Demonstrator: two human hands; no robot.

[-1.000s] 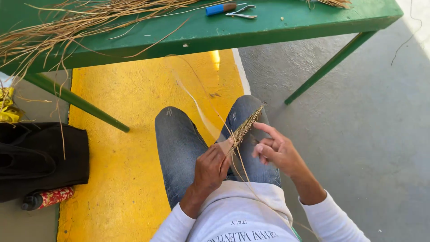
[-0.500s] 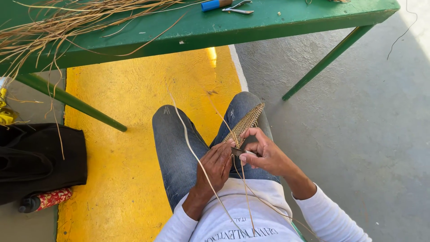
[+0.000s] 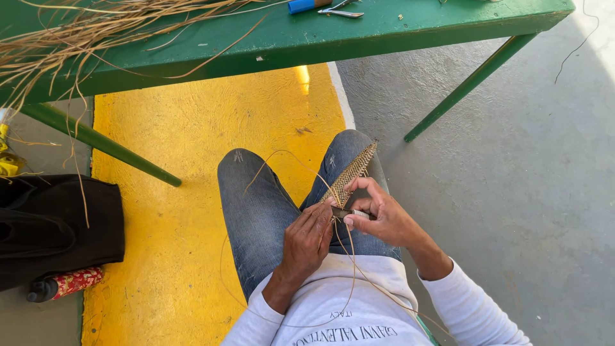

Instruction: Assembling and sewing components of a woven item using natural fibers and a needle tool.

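Head camera looks steeply down, close over lap (image 3: pixel 269 205) and floor (image 3: pixel 512 192).

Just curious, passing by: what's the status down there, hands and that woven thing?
Left hand and right hand both gripping the woven strip over the lap. Loose fibre strands trailing from it. Nothing blocking.

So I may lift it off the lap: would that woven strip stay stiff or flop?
The woven strip juts straight past the knee, so probably fairly stiff. It looks thin and light. Its loose strands curl, likely floppy.
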